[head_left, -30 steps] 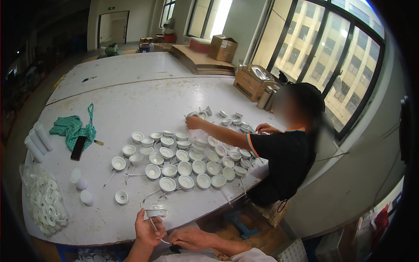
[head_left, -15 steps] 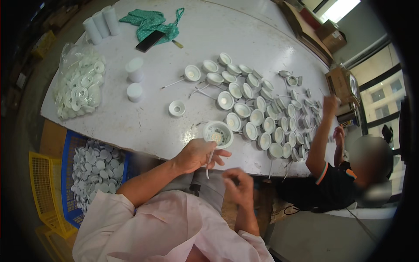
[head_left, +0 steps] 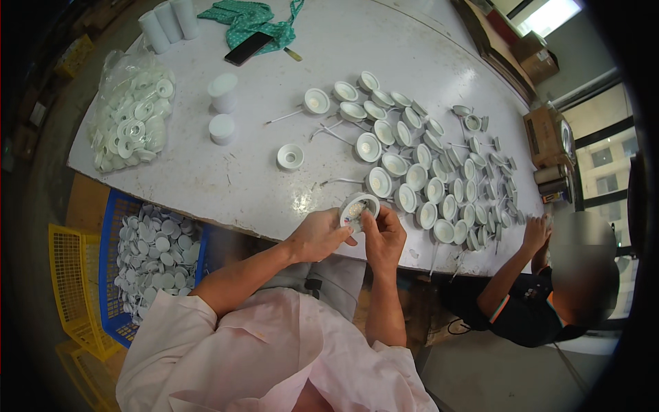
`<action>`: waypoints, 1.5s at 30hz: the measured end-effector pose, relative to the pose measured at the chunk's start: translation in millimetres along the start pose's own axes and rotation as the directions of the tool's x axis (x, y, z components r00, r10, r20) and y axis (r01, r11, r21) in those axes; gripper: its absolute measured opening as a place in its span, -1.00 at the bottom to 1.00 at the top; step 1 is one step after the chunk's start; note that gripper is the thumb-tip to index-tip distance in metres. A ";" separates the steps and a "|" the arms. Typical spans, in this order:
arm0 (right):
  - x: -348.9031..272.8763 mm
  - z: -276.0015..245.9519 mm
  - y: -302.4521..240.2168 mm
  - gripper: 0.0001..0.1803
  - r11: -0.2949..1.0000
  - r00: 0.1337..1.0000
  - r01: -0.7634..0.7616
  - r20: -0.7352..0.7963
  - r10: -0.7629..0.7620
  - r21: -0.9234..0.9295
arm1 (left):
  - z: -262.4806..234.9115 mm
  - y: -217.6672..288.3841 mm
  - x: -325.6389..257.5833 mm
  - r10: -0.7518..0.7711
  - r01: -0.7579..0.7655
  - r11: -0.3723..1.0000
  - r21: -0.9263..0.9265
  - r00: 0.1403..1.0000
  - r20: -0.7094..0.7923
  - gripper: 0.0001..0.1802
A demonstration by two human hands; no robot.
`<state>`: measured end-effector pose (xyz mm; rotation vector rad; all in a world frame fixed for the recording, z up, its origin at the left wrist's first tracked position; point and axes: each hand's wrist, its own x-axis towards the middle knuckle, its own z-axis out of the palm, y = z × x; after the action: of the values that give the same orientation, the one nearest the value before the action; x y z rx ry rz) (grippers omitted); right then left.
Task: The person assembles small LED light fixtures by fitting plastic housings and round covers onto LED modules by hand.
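Observation:
Close to the table's front edge, my left hand (head_left: pixel 320 234) grips a round white lamp housing (head_left: pixel 356 209) by its left side. A yellowish LED board shows inside its open face, which is tilted up. My right hand (head_left: pixel 385 239) pinches the same housing from the right, with the thumb pressed at its lower inside rim. The fingers under it are partly hidden. Several similar white lamp housings (head_left: pixel 395 164) with trailing cables lie in a cluster just beyond and to the right. A lone white ring-shaped housing (head_left: pixel 290 156) rests to the left of the cluster.
On the white table (head_left: pixel 254 117) are a plastic bag of white rings (head_left: pixel 134 130), stacked white discs (head_left: pixel 222 128), a phone (head_left: pixel 248 49) and a green cloth (head_left: pixel 250 20). A blue crate (head_left: pixel 110 275) of white discs stands at lower left. Another person (head_left: pixel 522 288) works at right.
My right hand has risen from below the table edge and now grips the lamp housing. The housing has moved slightly right and tilted. The other person's arms have come down toward the table edge.

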<state>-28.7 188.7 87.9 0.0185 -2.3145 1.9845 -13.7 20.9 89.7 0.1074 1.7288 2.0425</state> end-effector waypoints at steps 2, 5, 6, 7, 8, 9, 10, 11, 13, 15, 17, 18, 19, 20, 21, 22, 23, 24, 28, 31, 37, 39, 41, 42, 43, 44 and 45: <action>0.9 3.6 5.3 -0.76 0.997 0.999 0.036 -0.017 -0.037 -0.064 | 1.2 1.9 -1.5 0.013 -0.009 0.995 0.103 0.999 -0.035 -0.68; 1.2 10.1 10.1 -0.80 0.996 0.998 0.057 -0.015 -0.058 -0.072 | -3.7 -1.6 -4.1 0.003 0.002 0.995 0.104 0.999 -0.048 -0.66; 1.1 12.6 10.4 -0.80 0.988 0.999 0.051 -0.007 -0.052 -0.147 | -5.7 -4.9 -5.5 0.002 0.004 0.995 0.101 0.998 -0.055 -0.66; 1.2 15.7 10.7 -0.80 0.974 0.999 0.046 0.000 -0.047 -0.220 | -8.0 -9.5 -6.9 -0.007 0.010 0.999 0.039 0.997 -0.072 -0.65; 1.5 20.3 11.3 -0.80 0.975 0.999 0.047 0.009 -0.046 -0.218 | -10.8 -13.5 -8.5 -0.017 0.015 1.000 -0.023 0.996 -0.089 -0.65; 2.7 24.1 12.5 -0.79 0.987 0.999 0.006 0.039 0.000 -0.158 | -14.5 -16.4 -10.2 -0.016 0.014 1.000 -0.024 0.995 -0.094 -0.65; 4.7 28.1 14.0 -0.79 0.994 0.996 -0.037 0.073 0.045 -0.099 | -20.9 -19.6 -14.2 -0.002 -0.009 0.996 -0.089 0.993 -0.116 -0.64; 9.8 31.1 16.0 -0.79 0.995 0.996 -0.036 0.079 0.044 -0.097 | -28.2 -23.6 -18.5 0.012 -0.033 0.988 -0.152 0.990 -0.139 -0.64; 24.2 40.7 20.5 -0.71 0.974 0.997 0.072 0.047 -0.064 -0.214 | -43.0 -42.8 -30.7 0.003 -0.049 0.974 -0.222 0.979 -0.204 -0.65; 41.0 60.9 21.4 -0.64 0.942 0.981 0.167 0.140 -0.131 -0.291 | -62.4 -61.4 -44.5 -0.067 -0.009 0.962 -0.272 0.961 -0.268 -0.68; 58.9 81.1 24.5 -0.56 0.894 0.955 0.267 0.225 -0.194 -0.360 | -74.7 -63.7 -58.4 -0.105 0.040 0.967 -0.251 0.963 -0.250 -0.66; 67.1 94.9 30.7 -0.47 0.774 0.880 0.466 0.312 -0.357 -0.429 | -78.0 -64.6 -63.3 -0.146 0.089 0.968 -0.234 0.960 -0.237 -0.63; 74.1 104.9 32.8 -0.38 0.605 0.772 0.636 0.404 -0.491 -0.480 | -77.3 -61.6 -65.0 -0.141 0.087 0.970 -0.228 0.962 -0.233 -0.63; 79.4 112.3 34.6 -0.38 0.602 0.773 0.635 0.397 -0.495 -0.484 | -75.3 -56.9 -67.9 -0.155 0.105 0.976 -0.193 0.952 -0.264 -0.66; 83.9 121.5 35.6 -0.33 0.606 0.808 0.587 0.440 -0.392 -0.538 | -74.8 -54.8 -70.8 -0.167 0.123 0.980 -0.159 0.939 -0.301 -0.69; 87.9 129.6 36.6 -0.28 0.600 0.836 0.537 0.472 -0.282 -0.593 | -74.8 -55.8 -73.0 -0.162 0.120 0.981 -0.153 0.940 -0.299 -0.69; 91.5 136.5 37.6 -0.24 0.586 0.849 0.511 0.477 -0.228 -0.628 | -74.9 -57.4 -75.5 -0.143 0.096 0.982 -0.165 0.942 -0.302 -0.69; 94.5 141.8 39.0 -0.24 0.585 0.850 0.511 0.474 -0.231 -0.630 | -75.2 -59.0 -78.2 -0.127 0.073 0.981 -0.181 0.943 -0.308 -0.69; 99.8 149.3 42.7 -0.26 0.556 0.840 0.509 0.521 -0.154 -0.657 | -80.7 -62.3 -80.3 -0.138 0.078 0.973 -0.216 0.951 -0.278 -0.67; 96.7 150.3 39.6 -0.29 0.646 0.853 0.471 0.495 -0.162 -0.600 | -82.7 -61.3 -79.5 -0.162 0.090 0.967 -0.240 0.939 -0.302 -0.65; 99.1 144.5 51.5 -0.35 0.768 0.847 0.485 0.442 -0.295 -0.419 | -82.1 -65.8 -64.8 -0.149 0.041 0.929 -0.368 0.951 -0.271 -0.67; 99.1 139.8 51.3 -0.39 0.779 0.850 0.491 0.411 -0.330 -0.389 | -82.0 -65.3 -63.8 -0.142 0.026 0.923 -0.384 0.951 -0.276 -0.66; 99.2 134.7 51.1 -0.41 0.814 0.855 0.471 0.402 -0.327 -0.339 | -82.4 -65.6 -62.6 -0.134 0.011 0.916 -0.402 0.951 -0.280 -0.66; 96.8 134.6 46.3 -0.43 0.846 0.866 0.445 0.383 -0.322 -0.294 | -83.7 -66.3 -62.7 -0.123 -0.012 0.907 -0.421 0.948 -0.293 -0.66; 92.9 133.0 41.9 -0.44 0.910 0.901 0.343 0.355 -0.249 -0.233 | -84.8 -66.4 -62.3 -0.113 -0.035 0.897 -0.440 0.945 -0.306 -0.66; 90.0 128.9 37.3 -0.44 0.911 0.898 0.342 0.364 -0.245 -0.231 | -86.4 -65.9 -60.6 -0.117 -0.037 0.895 -0.444 0.942 -0.313 -0.66; 86.7 122.8 29.0 -0.44 0.935 0.900 0.291 0.389 -0.196 -0.202 | -88.0 -64.9 -58.2 -0.101 -0.055 0.899 -0.435 0.940 -0.327 -0.66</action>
<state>-124.7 76.4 47.7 0.6825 -2.6096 1.6582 26.6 -75.5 23.2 -0.4373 1.3838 2.4915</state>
